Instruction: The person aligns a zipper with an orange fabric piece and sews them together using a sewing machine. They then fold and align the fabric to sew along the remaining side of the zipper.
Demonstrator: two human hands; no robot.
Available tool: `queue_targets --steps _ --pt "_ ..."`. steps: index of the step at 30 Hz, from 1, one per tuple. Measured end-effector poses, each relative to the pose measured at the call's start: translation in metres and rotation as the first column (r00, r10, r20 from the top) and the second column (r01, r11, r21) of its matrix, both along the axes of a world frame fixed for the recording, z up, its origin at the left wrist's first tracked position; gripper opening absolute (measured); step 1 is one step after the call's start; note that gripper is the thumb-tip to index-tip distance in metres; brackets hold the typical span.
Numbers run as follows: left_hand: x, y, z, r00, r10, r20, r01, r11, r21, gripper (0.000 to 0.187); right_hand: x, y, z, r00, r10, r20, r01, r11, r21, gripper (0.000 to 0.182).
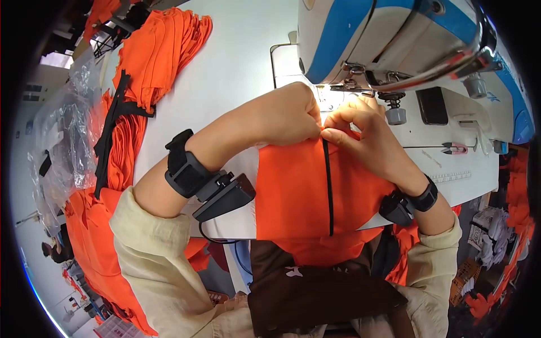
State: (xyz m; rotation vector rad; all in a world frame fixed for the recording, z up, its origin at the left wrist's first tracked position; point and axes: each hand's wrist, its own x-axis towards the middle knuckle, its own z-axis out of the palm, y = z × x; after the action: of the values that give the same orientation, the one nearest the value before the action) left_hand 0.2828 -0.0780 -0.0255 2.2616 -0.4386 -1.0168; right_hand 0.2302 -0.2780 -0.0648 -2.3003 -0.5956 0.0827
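Note:
An orange fabric piece (290, 191) lies at the front of the white sewing table and droops over its edge. Down its middle runs a narrow black strip (329, 197). My left hand (290, 115) is closed, knuckles up, on the fabric's far edge. Beside it, my right hand (360, 127) pinches the same edge between thumb and forefinger, close to the strip's top end. Both hands are just in front of the lit needle area of a blue and white sewing machine (338, 42). The needle and the far fingertips are partly hidden.
Stacked orange pieces (163, 56) and black strips (115, 124) lie at the left, near a clear plastic bag (65, 124). Right of the machine are a dark phone (433, 106), pink-handled thread snips (455, 148) and a clear ruler (451, 177).

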Motion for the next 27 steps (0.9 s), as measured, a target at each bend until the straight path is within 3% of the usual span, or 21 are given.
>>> queue_targets --steps 2,4,6,7,12,15,16,17,18,20,23,27 --pt "-0.002 0.004 -0.003 0.998 -0.006 -0.059 -0.004 0.986 -0.167 0.014 0.0 -0.001 0.002 1.0 0.009 -0.007 -0.009 1.0 0.008 0.02" --pt "-0.002 0.007 -0.004 0.995 -0.014 -0.102 -0.008 0.978 -0.209 0.013 0.001 -0.002 0.003 1.0 0.018 -0.013 -0.018 1.0 0.013 0.02" --pt "0.0 0.008 -0.006 0.988 -0.024 -0.151 -0.015 0.968 -0.251 0.012 0.002 -0.003 0.001 0.988 0.032 -0.152 -0.011 0.991 0.136 0.02" --pt "0.0 0.008 -0.006 0.986 -0.026 -0.162 -0.016 0.966 -0.257 0.012 0.001 -0.003 0.001 0.996 0.023 -0.086 -0.017 0.997 0.076 0.021" --pt "-0.001 0.009 -0.01 0.975 0.051 -0.215 -0.114 0.95 -0.291 0.013 0.003 -0.004 0.008 0.996 0.019 -0.084 -0.023 0.998 -0.052 0.023" --pt "-0.008 0.012 0.001 0.998 -0.008 -0.058 -0.004 0.979 -0.204 0.014 0.002 0.001 0.008 0.991 -0.011 -0.134 0.007 0.999 -0.034 0.024" --pt "-0.023 0.014 0.002 0.924 0.04 0.381 0.016 0.99 -0.143 0.017 0.003 0.002 0.008 0.984 -0.02 -0.178 0.023 1.0 0.013 0.023" --pt "-0.037 0.016 0.001 0.666 0.053 0.744 0.008 0.997 -0.079 0.022 0.003 0.003 0.007 0.99 -0.029 -0.141 0.031 0.999 0.008 0.023" --pt "-0.049 0.022 -0.006 0.541 0.065 0.839 0.123 0.98 -0.156 0.029 0.003 0.002 0.005 0.989 -0.032 -0.142 0.034 0.999 0.012 0.023" --pt "-0.084 0.017 -0.006 0.517 -0.058 0.854 0.19 0.981 -0.048 0.033 0.003 0.002 0.003 0.999 -0.008 -0.034 0.007 1.0 -0.019 0.023" --pt "-0.113 0.006 -0.027 0.451 -0.165 0.877 0.228 0.971 0.065 0.045 0.004 0.004 0.003 0.992 -0.021 -0.128 0.032 0.996 0.081 0.022" --pt "-0.11 0.01 -0.03 0.412 -0.283 0.866 0.267 0.946 0.182 0.055 0.006 0.003 0.001 0.992 -0.022 -0.126 0.035 0.994 0.1 0.021"
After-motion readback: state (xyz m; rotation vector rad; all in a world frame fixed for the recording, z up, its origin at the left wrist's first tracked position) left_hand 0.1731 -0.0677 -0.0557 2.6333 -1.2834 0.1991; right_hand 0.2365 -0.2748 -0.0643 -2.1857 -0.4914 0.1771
